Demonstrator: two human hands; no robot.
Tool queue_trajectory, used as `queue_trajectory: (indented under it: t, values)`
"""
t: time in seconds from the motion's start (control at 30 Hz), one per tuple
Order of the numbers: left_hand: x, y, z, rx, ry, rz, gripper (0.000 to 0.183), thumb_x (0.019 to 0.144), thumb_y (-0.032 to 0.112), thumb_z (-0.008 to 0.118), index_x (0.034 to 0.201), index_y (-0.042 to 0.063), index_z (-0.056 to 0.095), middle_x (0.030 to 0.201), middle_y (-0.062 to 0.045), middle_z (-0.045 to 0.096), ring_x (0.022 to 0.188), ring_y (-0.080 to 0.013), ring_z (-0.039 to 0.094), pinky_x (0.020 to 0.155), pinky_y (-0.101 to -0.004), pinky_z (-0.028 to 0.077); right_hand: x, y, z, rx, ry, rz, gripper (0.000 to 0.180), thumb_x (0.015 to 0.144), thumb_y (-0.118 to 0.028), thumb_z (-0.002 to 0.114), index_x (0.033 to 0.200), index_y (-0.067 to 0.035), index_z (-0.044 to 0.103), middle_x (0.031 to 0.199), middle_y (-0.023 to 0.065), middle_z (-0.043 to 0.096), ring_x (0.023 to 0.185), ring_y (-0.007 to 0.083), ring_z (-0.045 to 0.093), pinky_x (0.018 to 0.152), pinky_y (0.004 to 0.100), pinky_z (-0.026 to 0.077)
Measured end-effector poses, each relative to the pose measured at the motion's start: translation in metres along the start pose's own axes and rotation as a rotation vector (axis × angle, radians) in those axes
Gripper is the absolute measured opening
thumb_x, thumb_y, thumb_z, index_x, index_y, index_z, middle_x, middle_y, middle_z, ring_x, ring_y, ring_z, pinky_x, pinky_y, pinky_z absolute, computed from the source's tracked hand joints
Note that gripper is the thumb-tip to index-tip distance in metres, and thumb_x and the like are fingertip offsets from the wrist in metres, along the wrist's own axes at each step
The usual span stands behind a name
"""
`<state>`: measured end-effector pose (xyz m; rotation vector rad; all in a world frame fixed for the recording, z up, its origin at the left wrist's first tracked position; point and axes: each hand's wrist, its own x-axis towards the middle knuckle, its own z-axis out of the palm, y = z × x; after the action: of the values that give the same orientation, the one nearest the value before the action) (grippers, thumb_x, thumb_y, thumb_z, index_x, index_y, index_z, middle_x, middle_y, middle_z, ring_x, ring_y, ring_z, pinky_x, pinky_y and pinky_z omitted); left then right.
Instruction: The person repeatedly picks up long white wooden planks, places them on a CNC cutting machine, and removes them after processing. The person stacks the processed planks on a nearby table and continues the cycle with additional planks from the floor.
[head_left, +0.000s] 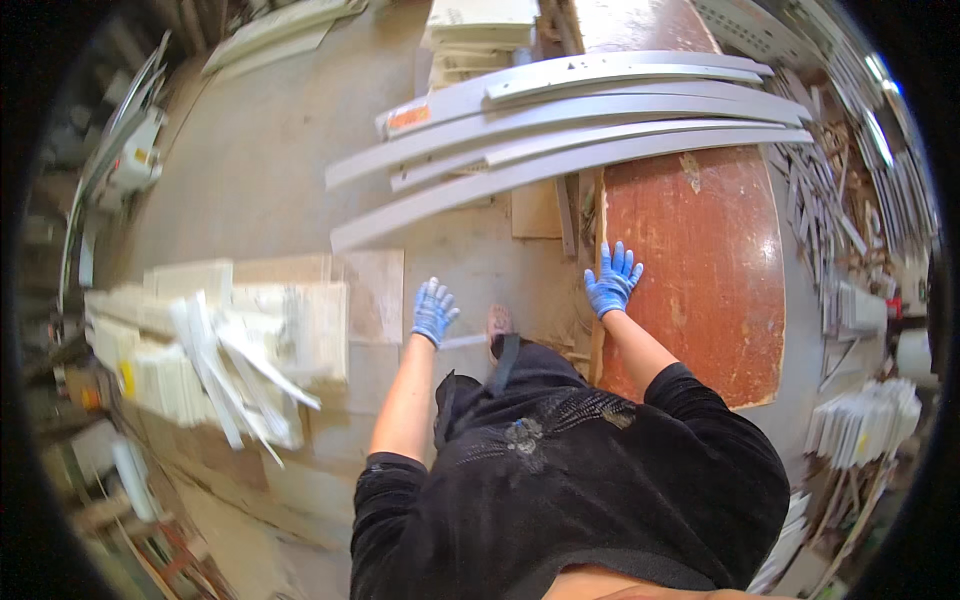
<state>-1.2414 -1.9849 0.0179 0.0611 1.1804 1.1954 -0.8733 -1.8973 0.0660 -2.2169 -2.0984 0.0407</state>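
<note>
My left hand (433, 312), in a blue and white work glove, hangs over the floor with its fingers apart and nothing in it. My right hand (613, 282), gloved alike, is spread at the left edge of a worn reddish-brown tabletop (697, 285); whether it presses on the wood I cannot tell. Ahead of both hands, several long pale grey boards (570, 161) lie across the table and jut out past its left side. A shorter strip (630, 78) rests on the farthest ones. An orange label (409, 116) bearing writing is on one board's left end.
To the left stands a low stack of white panels (319, 330) with loose white strips (217, 375) on top. More pale panels (480, 37) are piled beyond the boards. Scrap strips (814, 195) litter the floor at right, near a bundle of white profiles (862, 424).
</note>
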Motion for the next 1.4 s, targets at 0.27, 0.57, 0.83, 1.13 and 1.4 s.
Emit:
queue_trajectory:
  t: [0.27, 0.57, 0.83, 1.13, 1.4]
  values:
    - [0.151, 0.049, 0.113, 0.063, 0.107, -0.001, 0.065, 0.076, 0.067, 0.059, 0.117, 0.017, 0.054, 0.112, -0.004, 0.059, 0.101, -0.0211, 0.055, 0.09, -0.0467, 0.044, 0.054, -0.021, 0.009, 0.059, 0.034, 0.151, 0.069, 0.076, -0.038, 0.063, 0.138, -0.018, 0.039, 0.149, 0.0147, 0.025, 0.138, 0.0381, 0.019, 0.112, 0.0583, 0.006]
    - [0.229, 0.107, 0.149, 0.067, 0.018, 0.048, 0.052, 0.078, 0.067, 0.051, 0.108, 0.025, 0.06, 0.101, 0.007, 0.064, 0.091, -0.013, 0.056, 0.08, -0.0397, 0.044, -0.004, -0.122, 0.099, 0.456, 0.086, 0.101, 0.048, 0.074, -0.034, 0.063, 0.118, -0.018, 0.057, 0.135, 0.0172, 0.045, 0.126, 0.0352, 0.039, 0.11, 0.0511, 0.023]
    - [0.251, 0.125, 0.165, 0.288, -0.343, 0.066, 0.056, 0.082, 0.067, 0.048, 0.115, 0.022, 0.059, 0.107, 0.001, 0.064, 0.091, -0.0165, 0.058, 0.084, -0.0432, 0.043, -0.012, -0.092, 0.286, 0.297, -0.65, 0.483, 0.068, 0.077, -0.044, 0.059, 0.136, -0.013, 0.045, 0.142, 0.0148, 0.04, 0.133, 0.0306, 0.034, 0.11, 0.0447, 0.027]
    - [0.257, -0.053, 0.008, 1.889, -0.609, 0.035, 0.069, 0.076, 0.044, 0.073, 0.131, 0.012, 0.048, 0.124, -0.012, 0.058, 0.108, -0.0268, 0.058, 0.092, -0.0357, 0.046, 0.073, -0.006, 0.417, 0.371, -0.536, 0.792, 0.071, 0.077, -0.038, 0.063, 0.139, -0.015, 0.039, 0.141, 0.0136, 0.044, 0.128, 0.0328, 0.042, 0.104, 0.0438, 0.036]
    - [0.253, -0.117, -0.055, 2.03, -1.031, 0.15, 0.052, 0.075, 0.039, 0.071, 0.118, 0.013, 0.058, 0.132, -0.015, 0.049, 0.122, -0.0337, 0.045, 0.101, -0.0447, 0.038, 0.138, 0.044, 0.544, 0.335, -0.659, 0.857, 0.08, 0.077, -0.038, 0.066, 0.144, -0.015, 0.029, 0.145, 0.0108, 0.038, 0.131, 0.0314, 0.037, 0.105, 0.0465, 0.033]
